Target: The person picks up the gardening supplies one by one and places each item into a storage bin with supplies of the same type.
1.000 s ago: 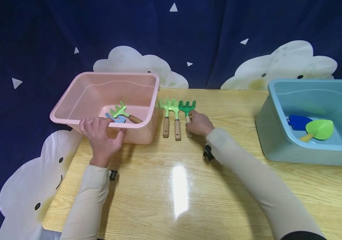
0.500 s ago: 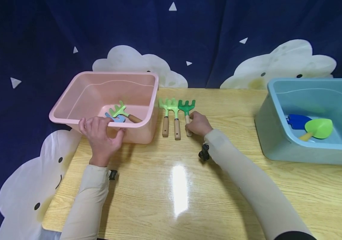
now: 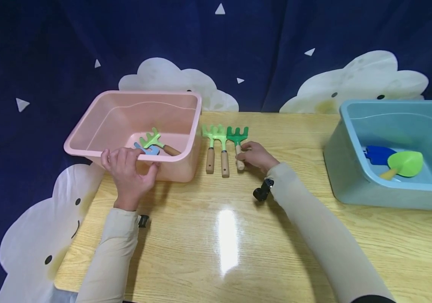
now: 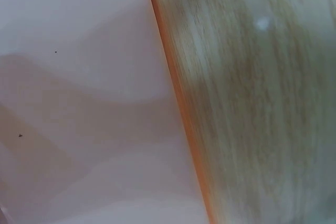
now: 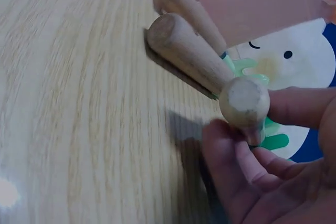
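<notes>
On the wooden counter (image 3: 185,248), the dark rake (image 3: 237,135) sits beside two pale rakes (image 3: 224,163). Head view shows all its tines; the right wrist view, its handle's butt (image 5: 245,100), the right hand (image 3: 259,157) curled round it. The left hand (image 3: 129,174) grips the pink bin (image 3: 176,170).

Beige sleeves (image 3: 314,225) — black wrist cameras (image 3: 262,192)
</notes>
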Available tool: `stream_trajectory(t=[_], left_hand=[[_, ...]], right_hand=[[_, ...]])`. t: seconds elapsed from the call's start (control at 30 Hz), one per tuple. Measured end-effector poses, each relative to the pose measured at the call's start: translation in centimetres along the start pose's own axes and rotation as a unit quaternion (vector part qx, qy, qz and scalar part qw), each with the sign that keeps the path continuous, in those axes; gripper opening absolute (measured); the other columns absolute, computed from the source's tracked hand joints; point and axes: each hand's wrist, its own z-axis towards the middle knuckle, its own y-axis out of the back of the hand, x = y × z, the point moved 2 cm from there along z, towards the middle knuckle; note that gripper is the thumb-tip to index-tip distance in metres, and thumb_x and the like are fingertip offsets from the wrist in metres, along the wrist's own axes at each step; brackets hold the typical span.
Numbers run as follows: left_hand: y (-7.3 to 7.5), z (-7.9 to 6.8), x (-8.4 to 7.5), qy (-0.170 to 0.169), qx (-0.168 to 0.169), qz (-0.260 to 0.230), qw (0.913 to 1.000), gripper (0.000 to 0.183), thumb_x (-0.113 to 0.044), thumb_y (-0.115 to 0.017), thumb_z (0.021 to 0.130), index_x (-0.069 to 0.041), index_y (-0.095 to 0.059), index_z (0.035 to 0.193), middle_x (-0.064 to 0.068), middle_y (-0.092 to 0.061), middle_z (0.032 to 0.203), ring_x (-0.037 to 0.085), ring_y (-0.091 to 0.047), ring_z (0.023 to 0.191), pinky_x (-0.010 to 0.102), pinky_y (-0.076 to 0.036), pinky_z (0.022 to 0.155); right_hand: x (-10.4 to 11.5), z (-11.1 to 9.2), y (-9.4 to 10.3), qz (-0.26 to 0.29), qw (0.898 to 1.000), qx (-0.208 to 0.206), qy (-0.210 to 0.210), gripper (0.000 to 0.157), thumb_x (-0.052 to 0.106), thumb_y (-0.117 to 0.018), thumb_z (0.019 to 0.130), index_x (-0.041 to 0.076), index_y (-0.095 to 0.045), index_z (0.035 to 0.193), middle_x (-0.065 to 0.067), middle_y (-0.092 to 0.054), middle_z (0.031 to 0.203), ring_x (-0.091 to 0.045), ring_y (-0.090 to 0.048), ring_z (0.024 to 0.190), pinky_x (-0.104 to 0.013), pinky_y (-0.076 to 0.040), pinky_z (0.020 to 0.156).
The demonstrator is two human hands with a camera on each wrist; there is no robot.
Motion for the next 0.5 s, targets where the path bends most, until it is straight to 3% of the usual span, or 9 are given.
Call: stream_trajectory(t=[0.1, 0.33, 0.5], left_hand=[[-0.02, -0.01, 0.00, 0.002, -0.002, -0.004, 1.0000, 0.044, -0.041, -0.066, 0.074, 0.000, -0.061, 0.088, 0.017, -0.053, 0.080, 0.038, -0.044, 0.089, 0.063, -0.018, 0.108], [0.07, -0.03, -0.04, 0.000, 0.003, 0.004, 1.0000, 0.045, -0.042, -0.065, 0.075, 0.000, -0.061, 0.089, 0.017, -0.054, 0.080, 0.038, -0.045, 0.090, 0.061, -0.018, 0.110], [-0.02, -0.06, 0.06, -0.003, 0.002, 0.011, 0.9999, 0.046, -0.043, -0.065, 0.075, 0.000, -0.061, 0.089, 0.017, -0.054, 0.081, 0.038, -0.045, 0.090, 0.058, -0.018, 0.111]], right_hand=[[-0.27, 0.04, 0.12, 0.028, 1.000, 0.013, 0.002, 0.066, 0.020, -0.059, 0.096, 0.006, -0.029, 0.153, -0.018, -0.044, 0.146, -0.013, -0.062, 0.088, -0.023, -0.055, 0.072], [-0.52, -0.17, 0.51, 0.058, 0.995, 0.068, 0.043, 0.079, 0.007, -0.057, 0.093, 0.015, -0.015, 0.159, -0.023, -0.048, 0.139, -0.010, -0.060, 0.073, -0.026, -0.056, 0.070], [-0.65, -0.20, 0.63, 0.060, 0.993, 0.081, 0.056, 0.083, 0.002, -0.058, 0.091, 0.017, -0.013, 0.160, -0.023, -0.042, 0.143, -0.011, -0.061, 0.078, -0.027, -0.056, 0.069]])
